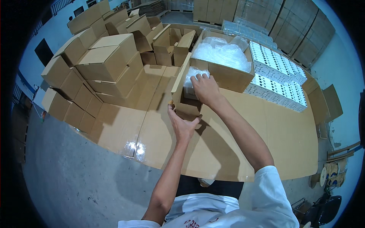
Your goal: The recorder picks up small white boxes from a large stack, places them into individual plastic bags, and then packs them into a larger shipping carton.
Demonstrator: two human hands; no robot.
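Two hands on one small open carton [185, 99], that's what I'm watching from the head view. My left hand [182, 125] is against the near end of that brown box, fingers [172, 109] spread and curled up its near wall, thumb out to the right along the bottom edge, so it's bracing rather than gripping tight. My right hand [205, 89] sits on top, palm down, fingers [198, 78] bent and loosely closed onto a white plastic-wrapped bundle [194, 76] lying in the box's mouth; I can't tell whether they pinch the wrap or only press on it. The carton stands on the cardboard-covered table [266, 133], near its middle, with one flap up on the left side. Just behind it is a bigger open box [224, 74] heaped with clear plastic bags [222, 53]. To the left a stack of closed cartons [102, 64] is piled, and to the right rows of white packs [277, 76] lie flat.
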